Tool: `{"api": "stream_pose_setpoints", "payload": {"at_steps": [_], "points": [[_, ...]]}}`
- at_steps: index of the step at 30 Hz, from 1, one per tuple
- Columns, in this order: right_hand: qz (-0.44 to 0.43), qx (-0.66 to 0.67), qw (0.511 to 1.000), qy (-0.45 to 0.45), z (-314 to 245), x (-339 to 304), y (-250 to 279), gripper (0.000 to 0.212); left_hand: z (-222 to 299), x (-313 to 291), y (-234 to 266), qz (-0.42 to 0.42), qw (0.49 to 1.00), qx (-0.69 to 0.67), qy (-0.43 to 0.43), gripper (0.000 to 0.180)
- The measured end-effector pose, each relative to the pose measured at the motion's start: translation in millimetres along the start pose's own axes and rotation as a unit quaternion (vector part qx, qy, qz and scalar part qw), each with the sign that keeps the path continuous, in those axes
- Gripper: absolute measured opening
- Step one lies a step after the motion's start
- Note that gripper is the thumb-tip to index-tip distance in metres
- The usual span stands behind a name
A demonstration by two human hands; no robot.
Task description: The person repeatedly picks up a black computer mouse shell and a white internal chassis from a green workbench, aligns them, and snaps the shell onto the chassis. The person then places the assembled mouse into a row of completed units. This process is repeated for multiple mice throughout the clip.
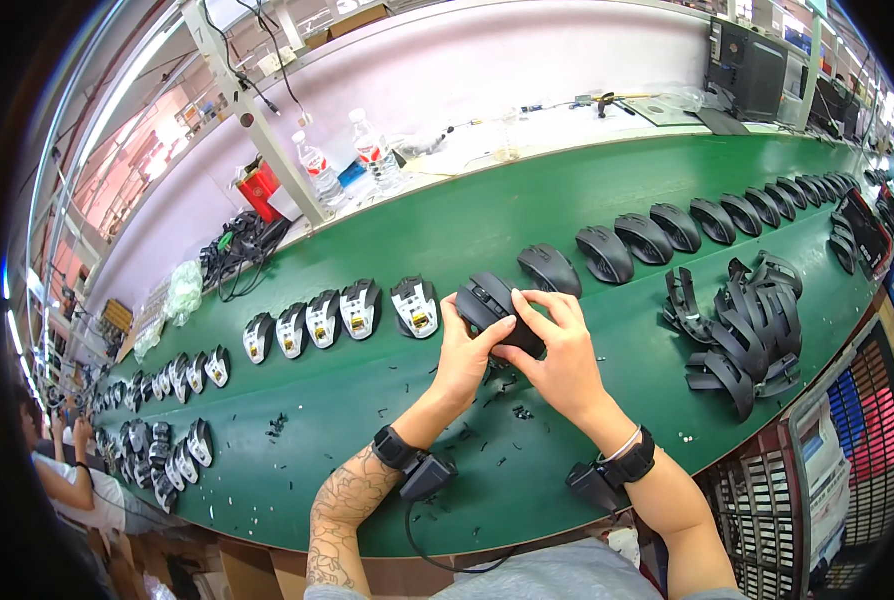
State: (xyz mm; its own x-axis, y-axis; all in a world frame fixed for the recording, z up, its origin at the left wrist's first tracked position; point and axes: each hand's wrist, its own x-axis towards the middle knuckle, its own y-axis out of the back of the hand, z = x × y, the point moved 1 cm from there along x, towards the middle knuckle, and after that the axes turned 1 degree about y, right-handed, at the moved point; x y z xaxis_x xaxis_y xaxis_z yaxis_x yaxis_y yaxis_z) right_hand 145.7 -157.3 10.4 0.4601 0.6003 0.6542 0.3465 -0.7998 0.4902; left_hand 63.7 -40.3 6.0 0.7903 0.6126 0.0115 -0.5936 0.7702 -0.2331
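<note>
Between both hands, above the green bench, I hold a black computer mouse point(489, 296). My left hand point(464, 345) grips its left side, the thumb reaching over the near end. On the other side my right hand point(559, 350) presses it with thumb and index finger. Just left of the hands stands a mouse without its top cover point(415, 308), its white inner shell showing. Beyond the held mouse sits a covered black mouse point(550, 270). Small dark parts point(523, 412) lie scattered on the bench below my hands.
A row of covered black mice point(643, 239) runs off to the right, and uncovered ones point(324, 318) stretch left. Black mouse covers point(757, 325) are piled at right. Water bottles point(372, 150) stand on the back shelf. Dark crates point(762, 500) sit at the bench's right front edge.
</note>
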Motion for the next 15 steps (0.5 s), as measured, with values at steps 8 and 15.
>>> {"api": "stream_pose_setpoints", "payload": {"at_steps": [8, 15], "points": [[0.020, 0.203, 0.964, -0.172, 13.7, -2.1, -12.9, 0.047, 7.3, 7.2, 12.1, 0.037, 0.992, -0.113, -0.052, 0.052], [-0.047, 0.421, 0.855, -0.299, 26.1, -0.7, -16.0, 0.037, 17.4, 3.9, 13.5, 0.010, 0.987, -0.150, -0.054, 0.047]]}}
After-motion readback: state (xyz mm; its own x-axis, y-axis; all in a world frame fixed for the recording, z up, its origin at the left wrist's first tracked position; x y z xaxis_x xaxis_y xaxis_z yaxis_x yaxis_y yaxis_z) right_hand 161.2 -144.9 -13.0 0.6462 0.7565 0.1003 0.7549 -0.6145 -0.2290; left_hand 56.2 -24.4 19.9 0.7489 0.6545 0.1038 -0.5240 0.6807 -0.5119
